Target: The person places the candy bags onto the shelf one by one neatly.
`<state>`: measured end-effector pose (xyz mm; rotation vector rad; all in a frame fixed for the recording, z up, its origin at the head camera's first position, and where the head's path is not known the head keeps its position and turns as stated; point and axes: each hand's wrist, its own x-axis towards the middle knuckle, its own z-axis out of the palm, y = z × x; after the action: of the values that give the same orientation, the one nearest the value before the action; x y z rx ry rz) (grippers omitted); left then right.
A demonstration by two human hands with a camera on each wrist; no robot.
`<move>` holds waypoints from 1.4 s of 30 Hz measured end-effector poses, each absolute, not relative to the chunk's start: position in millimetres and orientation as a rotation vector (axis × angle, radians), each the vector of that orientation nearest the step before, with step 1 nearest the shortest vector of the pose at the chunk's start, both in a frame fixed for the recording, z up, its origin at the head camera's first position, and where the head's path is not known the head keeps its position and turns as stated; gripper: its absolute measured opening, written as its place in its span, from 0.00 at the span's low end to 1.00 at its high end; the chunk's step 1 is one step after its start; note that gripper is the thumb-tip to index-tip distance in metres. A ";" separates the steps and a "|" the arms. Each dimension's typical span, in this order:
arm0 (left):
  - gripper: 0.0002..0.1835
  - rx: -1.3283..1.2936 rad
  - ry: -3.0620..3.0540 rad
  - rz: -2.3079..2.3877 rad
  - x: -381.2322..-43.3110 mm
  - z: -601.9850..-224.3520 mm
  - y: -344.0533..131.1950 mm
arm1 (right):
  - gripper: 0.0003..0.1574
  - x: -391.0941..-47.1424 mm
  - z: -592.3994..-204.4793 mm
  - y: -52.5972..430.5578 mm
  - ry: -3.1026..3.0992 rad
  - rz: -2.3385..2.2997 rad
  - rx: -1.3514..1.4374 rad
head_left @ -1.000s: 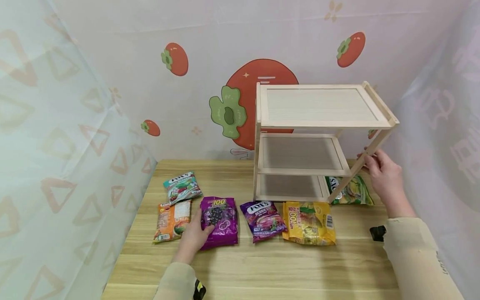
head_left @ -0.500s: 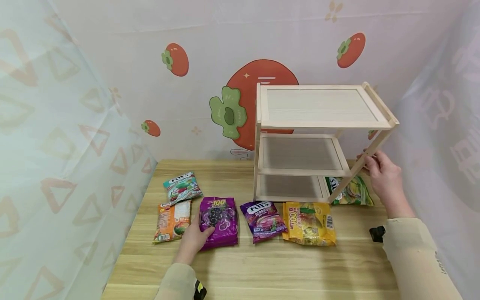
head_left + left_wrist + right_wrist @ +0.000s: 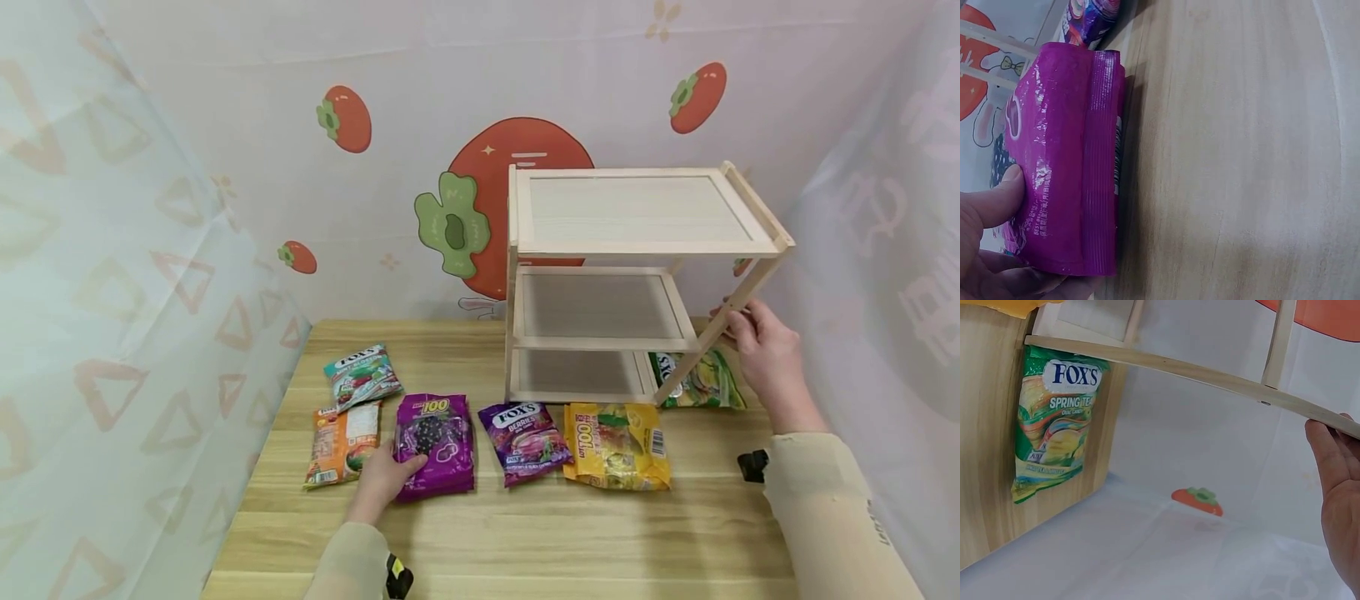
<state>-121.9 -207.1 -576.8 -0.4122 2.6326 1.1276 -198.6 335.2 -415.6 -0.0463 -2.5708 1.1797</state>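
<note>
My left hand (image 3: pixel 381 482) grips the left side of a purple candy bag (image 3: pixel 442 457). In the left wrist view its thumb lies on top of the purple candy bag (image 3: pixel 1063 156), and the fingers curl beneath, partly hidden. My right hand (image 3: pixel 771 354) holds the slanted front-right post of a three-tier wooden shelf (image 3: pixel 645 212). The right wrist view has the right hand (image 3: pixel 1338 494) at the wooden post (image 3: pixel 1197 370), its fingertips partly behind the wood. A green FOX'S candy bag (image 3: pixel 1057 425) lies under and beside that post.
Right of the purple bag lie a FOX'S berries bag (image 3: pixel 527 443) and a yellow candy bag (image 3: pixel 618 448), just before the shelf. At the left are a teal FOX'S bag (image 3: pixel 363 377) and an orange bag (image 3: pixel 341 446). Printed fabric walls (image 3: pixel 225 150) enclose the wooden table (image 3: pixel 525 542).
My left fingers have slipped from the purple bag's left edge to underneath it, and that edge has shifted slightly. My right hand stays on the post.
</note>
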 end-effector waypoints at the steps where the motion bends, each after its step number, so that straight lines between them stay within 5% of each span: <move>1: 0.38 -0.416 2.629 1.123 -122.0 -576.1 -207.6 | 0.26 -198.7 -415.6 335.3 -2.572 1.181 -0.045; 9: 0.37 -0.520 2.549 1.137 -125.5 -575.8 -213.1 | 0.26 -197.9 -415.2 335.8 -2.573 1.166 -0.041; 19: 0.21 -0.581 2.539 1.204 -123.3 -571.8 -216.6 | 0.27 -197.3 -415.4 338.7 -2.578 1.171 -0.044; 42: 0.12 -0.604 2.600 1.244 -126.9 -567.5 -207.9 | 0.27 -199.2 -416.2 338.0 -2.563 1.206 -0.014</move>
<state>-126.9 -207.9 -567.5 -0.6037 2.5998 1.2442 -199.2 338.0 -416.2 -0.0139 -2.5629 1.2065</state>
